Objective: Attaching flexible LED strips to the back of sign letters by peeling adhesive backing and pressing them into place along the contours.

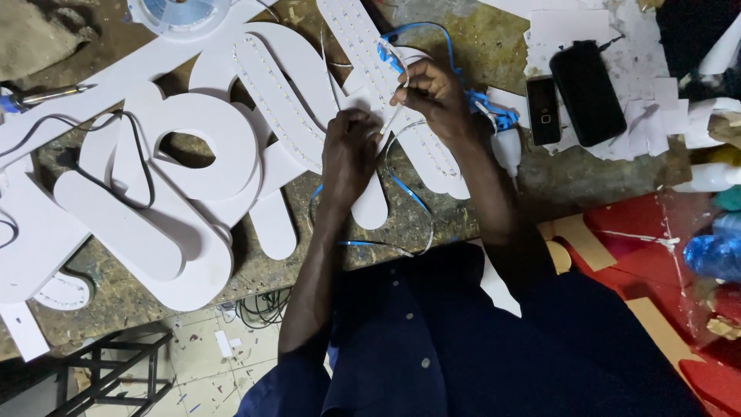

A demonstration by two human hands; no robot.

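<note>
Left hand (pixel 349 154) closed over a thin strip (pixel 390 123), knuckles up, resting on the white letters (pixel 193 147) spread across the tabletop (pixel 471 46). Right hand (pixel 434 91) pinched shut on the upper end of the same strip, just above and beside the left. Strip itself stretched between the two hands, over a long letter lined with small lights (pixel 363 46). Blue wire (pixel 405 189) looping under both wrists and off the near edge.

Risks, as a judgement: too hard a pull likely to kink or tear the strip; loose wire hanging over the edge liable to snag on a sleeve and drag letters along; soldering iron (pixel 50 94) lying close to a black cable (pixel 139 154), so possible scorching if hot. Two phones (pixel 575 93) among paper scraps near the far edge, at risk from stray glue.

Fingertips of the left hand hidden, so exact grip unclear. Reel (pixel 181 14) cut off at the top. Bottles at right blurred and partly out of view.
</note>
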